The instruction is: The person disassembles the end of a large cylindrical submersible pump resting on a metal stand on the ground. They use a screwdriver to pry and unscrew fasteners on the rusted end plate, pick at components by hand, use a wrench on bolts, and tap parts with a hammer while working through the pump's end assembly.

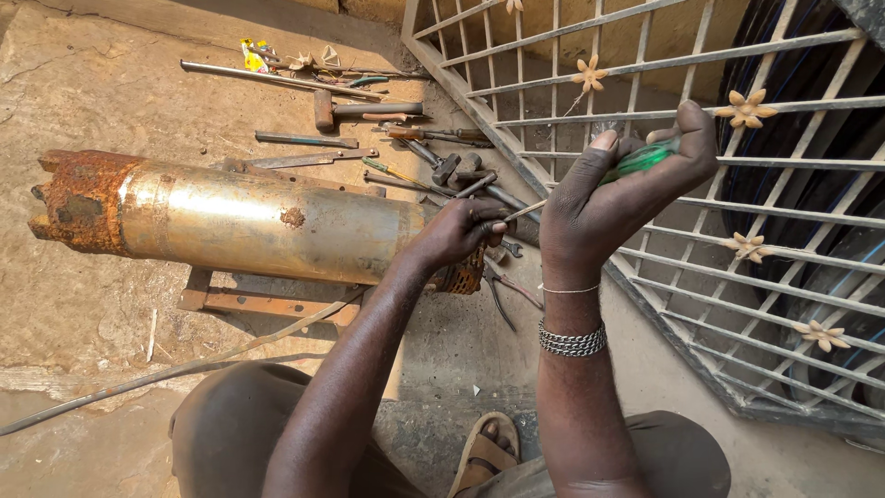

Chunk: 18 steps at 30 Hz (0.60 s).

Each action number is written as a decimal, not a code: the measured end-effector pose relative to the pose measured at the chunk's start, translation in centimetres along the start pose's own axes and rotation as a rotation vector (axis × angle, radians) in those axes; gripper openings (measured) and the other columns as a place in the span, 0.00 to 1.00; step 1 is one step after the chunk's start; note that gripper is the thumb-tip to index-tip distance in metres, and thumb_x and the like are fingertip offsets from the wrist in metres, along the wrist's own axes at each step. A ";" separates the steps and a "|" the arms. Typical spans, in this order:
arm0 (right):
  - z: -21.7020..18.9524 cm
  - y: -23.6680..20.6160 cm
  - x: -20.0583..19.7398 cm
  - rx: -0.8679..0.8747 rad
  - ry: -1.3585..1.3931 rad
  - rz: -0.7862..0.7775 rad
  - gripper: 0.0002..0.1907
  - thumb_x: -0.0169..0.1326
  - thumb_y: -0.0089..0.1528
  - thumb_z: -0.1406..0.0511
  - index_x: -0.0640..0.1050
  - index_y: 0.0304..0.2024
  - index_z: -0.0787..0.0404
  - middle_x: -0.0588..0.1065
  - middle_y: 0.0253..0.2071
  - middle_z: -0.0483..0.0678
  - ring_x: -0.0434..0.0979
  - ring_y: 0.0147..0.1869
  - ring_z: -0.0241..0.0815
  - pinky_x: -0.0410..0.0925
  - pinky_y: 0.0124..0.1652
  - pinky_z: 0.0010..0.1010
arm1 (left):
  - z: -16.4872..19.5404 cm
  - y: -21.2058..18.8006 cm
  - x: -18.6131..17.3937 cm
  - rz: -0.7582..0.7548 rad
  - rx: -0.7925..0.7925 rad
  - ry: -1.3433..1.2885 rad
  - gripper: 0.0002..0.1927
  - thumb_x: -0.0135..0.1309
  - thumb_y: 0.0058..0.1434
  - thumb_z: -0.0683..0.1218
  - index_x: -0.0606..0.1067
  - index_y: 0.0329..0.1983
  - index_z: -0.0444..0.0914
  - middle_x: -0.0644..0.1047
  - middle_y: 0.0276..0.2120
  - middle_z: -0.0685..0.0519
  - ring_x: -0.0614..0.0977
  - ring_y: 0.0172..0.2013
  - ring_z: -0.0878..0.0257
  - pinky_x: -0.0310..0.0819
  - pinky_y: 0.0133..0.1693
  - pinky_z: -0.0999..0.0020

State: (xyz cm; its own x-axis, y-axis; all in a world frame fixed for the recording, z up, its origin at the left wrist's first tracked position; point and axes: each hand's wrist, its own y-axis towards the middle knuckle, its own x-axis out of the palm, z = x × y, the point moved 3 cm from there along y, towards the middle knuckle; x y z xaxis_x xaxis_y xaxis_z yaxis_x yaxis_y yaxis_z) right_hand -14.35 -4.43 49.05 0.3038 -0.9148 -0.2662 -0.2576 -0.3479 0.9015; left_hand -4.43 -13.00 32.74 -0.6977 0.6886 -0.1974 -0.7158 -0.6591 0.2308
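Rust covers the far left end of the long metal cylinder (230, 221), my landmark, which lies on its side across a metal bracket (267, 302) on the concrete floor (83, 83). Beyond the cylinder, loose tools are scattered: a long steel rod (277, 79), a hammer (364, 110) and a flat file (304, 140). In front of the cylinder, a cable (166, 373) trails across the floor.

At the cylinder's right end I see my left hand (456, 231), fingers curled shut and pressed against the end of the cylinder, where copper-coloured windings (461, 275) show below the knuckles. I cannot tell exactly what those fingers pinch; the hand hides it.

Just right of that end, my right hand (613, 194) is raised, fingers closed around the green handle of a screwdriver (636, 161). Its thin shaft slants down toward my left fingertips, and the tip is hidden there.

Right of the cylinder, a grey metal grille (701, 267) with small flower ornaments leans, cut off by the frame edge.
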 end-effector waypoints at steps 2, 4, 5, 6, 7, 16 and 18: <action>0.5 0.1 0.2 0.053 0.133 0.043 0.20 0.47 0.78 0.62 0.56 0.65 0.63 0.59 0.59 0.49 0.65 0.41 0.33 0.67 0.33 0.23 | -0.1 0.0 -0.1 0.002 0.048 0.085 0.10 0.55 0.69 0.47 0.78 0.41 0.34 0.81 0.31 0.50 0.83 0.33 0.61 0.80 0.39 0.62; 1.6 0.8 0.2 0.104 0.311 0.116 0.20 0.52 0.75 0.60 0.60 0.58 0.65 0.61 0.49 0.51 0.61 0.28 0.33 0.61 0.21 0.26 | -0.2 -0.1 -0.3 -0.007 0.071 0.135 0.09 0.56 0.68 0.46 0.79 0.42 0.34 0.82 0.33 0.48 0.84 0.35 0.58 0.79 0.41 0.60; 2.3 1.4 0.8 0.205 0.711 -0.047 0.17 0.51 0.76 0.58 0.63 0.54 0.64 0.62 0.41 0.48 0.56 0.25 0.31 0.57 0.19 0.24 | -0.2 -0.1 -0.3 -0.023 0.078 0.142 0.09 0.56 0.67 0.46 0.80 0.42 0.35 0.83 0.35 0.48 0.85 0.37 0.57 0.80 0.43 0.60; 2.9 2.2 1.3 0.295 1.110 -0.215 0.15 0.50 0.77 0.57 0.65 0.50 0.63 0.63 0.33 0.45 0.52 0.22 0.28 0.52 0.17 0.23 | -0.1 -0.1 -0.3 -0.039 0.089 0.153 0.09 0.56 0.66 0.46 0.81 0.43 0.37 0.84 0.36 0.48 0.86 0.38 0.56 0.80 0.44 0.59; 3.3 2.9 1.6 0.317 1.348 -0.337 0.16 0.49 0.78 0.55 0.67 0.47 0.62 0.63 0.29 0.43 0.50 0.20 0.28 0.50 0.17 0.22 | 0.1 -0.1 -0.3 -0.022 0.145 0.180 0.09 0.57 0.65 0.45 0.80 0.44 0.36 0.84 0.38 0.47 0.85 0.40 0.53 0.79 0.44 0.58; 4.1 4.6 0.2 0.391 1.347 -0.466 0.18 0.42 0.79 0.53 0.71 0.49 0.62 0.67 0.30 0.46 0.63 0.31 0.35 0.62 0.33 0.30 | 1.8 0.2 0.4 0.068 0.189 0.239 0.07 0.60 0.64 0.41 0.79 0.42 0.34 0.81 0.36 0.44 0.84 0.37 0.47 0.77 0.40 0.57; 3.4 3.5 -1.3 0.365 1.029 -0.243 0.12 0.47 0.79 0.59 0.69 0.53 0.62 0.70 0.37 0.48 0.67 0.36 0.35 0.68 0.41 0.29 | 2.0 0.2 0.5 0.069 0.252 0.269 0.06 0.60 0.63 0.41 0.79 0.41 0.34 0.82 0.36 0.45 0.84 0.37 0.48 0.77 0.39 0.57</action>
State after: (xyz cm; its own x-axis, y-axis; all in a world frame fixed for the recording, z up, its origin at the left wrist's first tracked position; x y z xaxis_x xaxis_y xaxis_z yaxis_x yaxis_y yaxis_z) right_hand -18.76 -5.19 51.37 0.9534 -0.2672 0.1403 -0.2907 -0.6883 0.6647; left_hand -4.86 -12.20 34.59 -0.7507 0.5188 -0.4090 -0.6606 -0.5830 0.4730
